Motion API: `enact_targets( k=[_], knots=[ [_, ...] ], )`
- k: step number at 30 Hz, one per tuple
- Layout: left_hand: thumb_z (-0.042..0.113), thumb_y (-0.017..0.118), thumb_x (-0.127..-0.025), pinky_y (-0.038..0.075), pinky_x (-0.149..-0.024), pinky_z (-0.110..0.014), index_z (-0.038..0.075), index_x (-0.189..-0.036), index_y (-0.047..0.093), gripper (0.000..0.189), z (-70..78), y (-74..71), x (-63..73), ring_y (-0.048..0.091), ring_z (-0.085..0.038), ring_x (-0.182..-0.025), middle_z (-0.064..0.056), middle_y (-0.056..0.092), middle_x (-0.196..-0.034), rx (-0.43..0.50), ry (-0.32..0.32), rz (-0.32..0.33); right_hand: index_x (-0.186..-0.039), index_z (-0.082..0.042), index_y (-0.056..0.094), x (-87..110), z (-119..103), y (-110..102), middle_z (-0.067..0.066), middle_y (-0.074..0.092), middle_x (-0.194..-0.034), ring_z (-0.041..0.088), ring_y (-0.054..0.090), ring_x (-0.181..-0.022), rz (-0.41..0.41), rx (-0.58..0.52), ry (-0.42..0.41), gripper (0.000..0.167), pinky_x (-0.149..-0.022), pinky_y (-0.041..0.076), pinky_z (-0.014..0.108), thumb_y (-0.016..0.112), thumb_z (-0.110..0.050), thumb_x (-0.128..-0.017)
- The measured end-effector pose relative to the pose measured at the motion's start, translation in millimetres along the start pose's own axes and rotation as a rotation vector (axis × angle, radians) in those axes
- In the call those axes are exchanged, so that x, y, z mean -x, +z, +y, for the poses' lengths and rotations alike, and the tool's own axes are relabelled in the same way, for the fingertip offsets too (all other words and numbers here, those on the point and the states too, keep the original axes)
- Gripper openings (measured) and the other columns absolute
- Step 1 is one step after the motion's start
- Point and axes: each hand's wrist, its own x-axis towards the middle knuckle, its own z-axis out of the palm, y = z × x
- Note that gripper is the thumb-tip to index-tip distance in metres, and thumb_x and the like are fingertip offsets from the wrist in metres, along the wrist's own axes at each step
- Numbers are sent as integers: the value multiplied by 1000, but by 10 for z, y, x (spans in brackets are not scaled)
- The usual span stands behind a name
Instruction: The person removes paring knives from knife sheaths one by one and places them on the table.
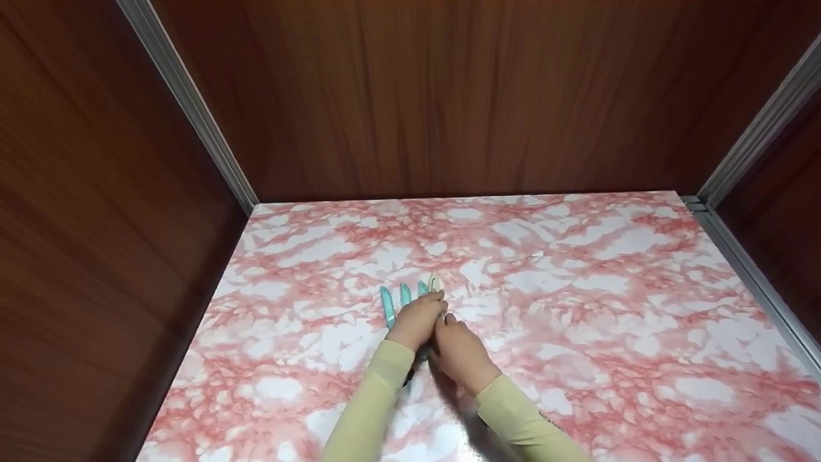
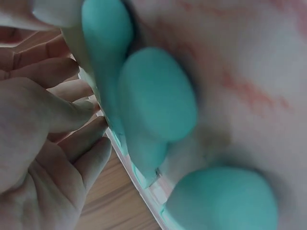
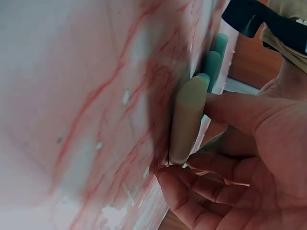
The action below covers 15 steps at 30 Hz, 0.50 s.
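A pale yellow knife point(image 3: 187, 120) with a rounded handle lies at the right end of a row. My right hand point(image 1: 463, 354) pinches its handle between thumb and fingers. My left hand point(image 1: 420, 319) reaches over the row, its thumb and fingertips pinching the yellow knife farther along, where they hide much of it. To its left lie several similar teal knives point(image 1: 387, 303), side by side with slim pointed ends away from me. Their rounded teal handles point(image 2: 158, 96) fill the middle of the left wrist view.
The knives lie on a red-and-white marbled tabletop point(image 1: 596, 282). Brown wood-grain panels point(image 1: 442, 96) enclose its back and sides, with metal rails point(image 1: 192, 109) at the corners. A black device point(image 3: 268, 21) sits on the left sleeve.
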Motion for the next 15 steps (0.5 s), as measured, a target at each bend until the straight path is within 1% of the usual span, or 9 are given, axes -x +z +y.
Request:
enact_targets(
  k=[3, 6, 10, 15],
  knots=[
    [11, 59, -92, 48, -94, -36, 13, -103, 71, 16, -9, 5, -2, 52, -25, -122, -7, 54, -135, -3, 3, -3, -119, 17, 51, -14, -21, 4, 22, 56, -90, 37, 59, -69, 8, -10, 18, 57, -60, 53, 47, 75, -16, -78],
    [12, 58, -93, 48, -94, -36, 13, -107, 71, 19, -14, 4, -10, 52, -24, -122, -7, 54, -135, -2, 11, -17, -119, 18, 50, -19, -37, 10, 22, 56, -87, 36, 60, -67, 23, -34, 38, 58, -58, 53, 47, 75, -13, -77],
    [12, 59, -92, 46, -97, -36, 13, -110, 70, 21, -20, -3, -14, 51, -24, -123, -7, 53, -136, 7, 17, -24, -119, 19, 49, -35, -52, 25, 22, 55, -85, 35, 60, -65, 36, -52, 72, 56, -58, 53, 45, 72, -9, -76],
    [12, 60, -91, 46, -97, -35, 14, -106, 71, 18, -16, -13, -9, 51, -24, -123, -7, 54, -136, 9, 16, -12, -117, 18, 49, -66, -57, 34, 21, 55, -84, 36, 60, -67, 35, -61, 111, 53, -60, 53, 46, 71, -8, -76]
  ],
)
